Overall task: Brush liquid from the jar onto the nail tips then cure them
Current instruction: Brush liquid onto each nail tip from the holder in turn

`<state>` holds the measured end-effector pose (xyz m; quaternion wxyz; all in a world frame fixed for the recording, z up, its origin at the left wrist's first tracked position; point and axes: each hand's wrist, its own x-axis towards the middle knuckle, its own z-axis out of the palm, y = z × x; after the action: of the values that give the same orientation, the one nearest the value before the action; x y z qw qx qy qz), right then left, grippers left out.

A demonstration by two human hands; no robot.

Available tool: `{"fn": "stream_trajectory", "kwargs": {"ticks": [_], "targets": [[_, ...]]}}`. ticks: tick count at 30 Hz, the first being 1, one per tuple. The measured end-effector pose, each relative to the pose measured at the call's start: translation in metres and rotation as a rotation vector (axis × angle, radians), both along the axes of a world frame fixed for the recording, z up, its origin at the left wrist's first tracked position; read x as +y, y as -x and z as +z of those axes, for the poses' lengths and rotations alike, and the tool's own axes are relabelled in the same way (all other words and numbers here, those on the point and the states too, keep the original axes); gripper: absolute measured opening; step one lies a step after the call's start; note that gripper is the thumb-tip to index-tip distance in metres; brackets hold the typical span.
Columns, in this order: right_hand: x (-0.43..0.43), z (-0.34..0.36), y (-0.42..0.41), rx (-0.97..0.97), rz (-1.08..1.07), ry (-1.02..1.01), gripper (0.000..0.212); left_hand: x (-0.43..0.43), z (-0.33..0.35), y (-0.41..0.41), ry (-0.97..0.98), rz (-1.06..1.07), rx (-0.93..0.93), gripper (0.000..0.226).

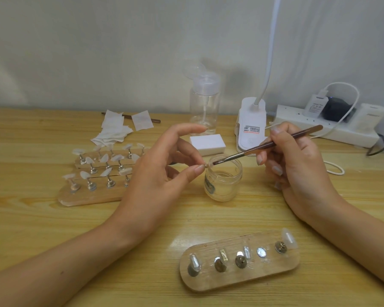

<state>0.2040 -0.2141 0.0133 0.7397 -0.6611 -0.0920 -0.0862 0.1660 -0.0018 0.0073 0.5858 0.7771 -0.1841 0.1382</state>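
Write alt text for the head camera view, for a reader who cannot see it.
Over a wooden table, the left hand pinches a small nail tip on its stand above an open glass jar, while the right hand touches a brush to it. Wooden boards of nail tips lie at left and in front.

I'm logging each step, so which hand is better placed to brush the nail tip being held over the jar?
The right hand. It already grips the brush, whose bristles sit at the nail tip above the open jar. The left hand is busy pinching that tip's small holder.
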Motion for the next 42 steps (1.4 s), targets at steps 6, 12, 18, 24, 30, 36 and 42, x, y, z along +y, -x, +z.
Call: {"fn": "stream_trajectory", "kwargs": {"ticks": [6,12,18,24,30,36,42], "targets": [[0.0014,0.0005,0.002,-0.055,0.052,0.001,0.029,0.0007,0.0002,0.0009,0.014,-0.008,0.011,0.05],[0.001,0.0019,0.0031,-0.092,0.07,-0.033,0.03,0.0004,0.0004,0.0015,0.022,-0.015,0.016,0.049],[-0.0001,0.0007,0.0026,-0.063,0.019,-0.025,0.031,0.0002,0.0003,0.0017,0.018,-0.017,0.014,0.049],[0.0017,0.0012,0.0035,-0.034,0.02,0.012,0.027,0.0002,0.0005,0.0019,0.026,-0.029,0.019,0.048],[-0.0001,0.0023,0.0029,-0.048,0.041,-0.04,0.03,-0.0001,0.0005,0.0014,0.033,-0.04,0.025,0.047],[0.0006,0.001,0.0013,-0.003,-0.008,-0.031,0.031,-0.0003,0.0002,0.0016,0.036,-0.046,0.023,0.046],[0.0017,0.0016,0.0024,-0.016,0.029,-0.009,0.028,-0.0006,0.0,0.0008,0.034,-0.043,0.019,0.046]]}}
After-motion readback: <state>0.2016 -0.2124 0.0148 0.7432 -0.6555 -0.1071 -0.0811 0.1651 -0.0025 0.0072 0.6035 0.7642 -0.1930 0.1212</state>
